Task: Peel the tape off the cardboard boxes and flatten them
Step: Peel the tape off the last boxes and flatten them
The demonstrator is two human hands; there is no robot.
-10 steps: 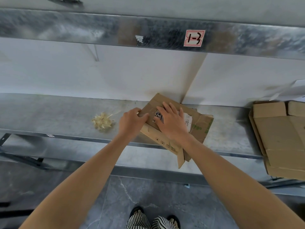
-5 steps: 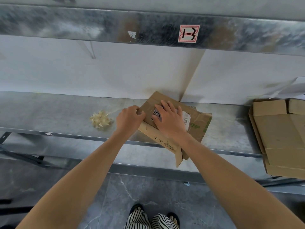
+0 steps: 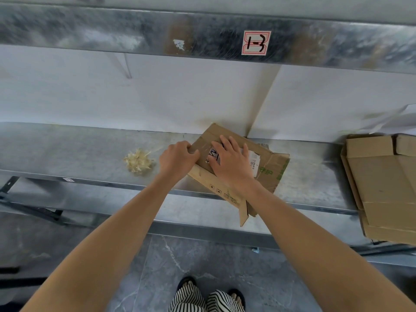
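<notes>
Box (image 3: 273, 170) lies flattened on the shelf (image 3: 78, 154), mid-frame, rotated. Its near corner overhangs the front edge and its far corner is near the back wall. White label on top, partly under the hand.

Right hand (image 3: 229, 164): fingers spread, palm flat, pressing down on the box top.

Left hand (image 3: 177, 158): fingers curled, thumb on top, pinching the box's left edge. Can't tell if tape is in that pinch.

Tape wad (image 3: 138, 162) sits on the shelf just left of the left hand, not touching it.

Flat cardboard stack (image 3: 382, 190) at the shelf's right end, well apart from the box.

Tag (image 3: 256, 42) reading "1-3" on the beam above.
</notes>
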